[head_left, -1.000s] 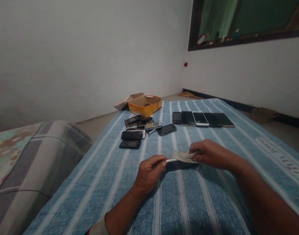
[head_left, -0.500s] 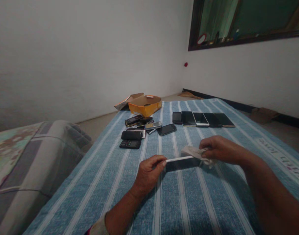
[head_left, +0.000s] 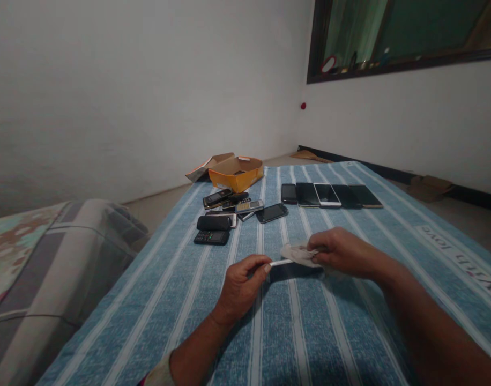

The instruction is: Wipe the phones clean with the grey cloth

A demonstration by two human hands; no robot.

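My left hand (head_left: 241, 281) pinches the near end of a thin phone (head_left: 280, 262), held edge-on just above the blue striped cloth (head_left: 342, 343). Its fingers are closed on it. My right hand (head_left: 342, 251) grips a crumpled whitish rag (head_left: 296, 252) and presses it onto the phone's far part, hiding most of the screen. Both forearms reach in from the bottom edge.
A row of several dark smartphones (head_left: 329, 194) lies flat at the far middle. A loose heap of old keypad phones (head_left: 227, 213) sits to its left. Behind it stands an open orange cardboard box (head_left: 236, 171). A folded grey mattress (head_left: 60, 273) lies at the left.
My right hand slid the rag out to the right along the phone, then back left over it. The left hand stayed put, holding the phone.
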